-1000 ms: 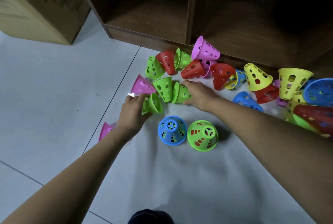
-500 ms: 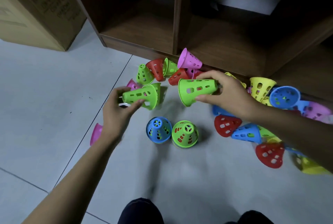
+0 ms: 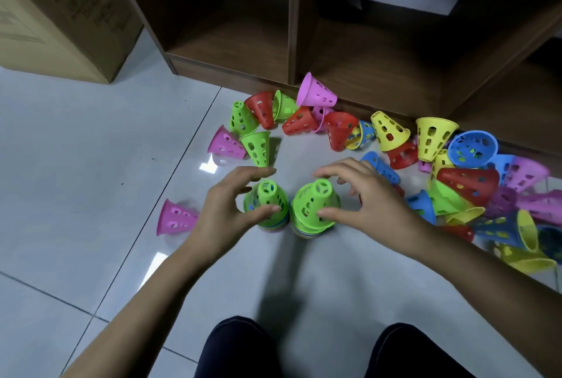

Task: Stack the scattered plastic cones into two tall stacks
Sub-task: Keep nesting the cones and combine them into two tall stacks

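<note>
Our left hand point(image 3: 225, 207) curls loosely round the left green cone point(image 3: 267, 198), thumb on its side and fingers arched over its tip. The cone stands upright on the floor point(image 3: 91, 165), capping a short stack point(image 3: 273, 227). Just beside it, our right hand point(image 3: 365, 195) cups the right green cone point(image 3: 313, 201) the same way. Half a second ago we held both cones sideways in the air.
</note>
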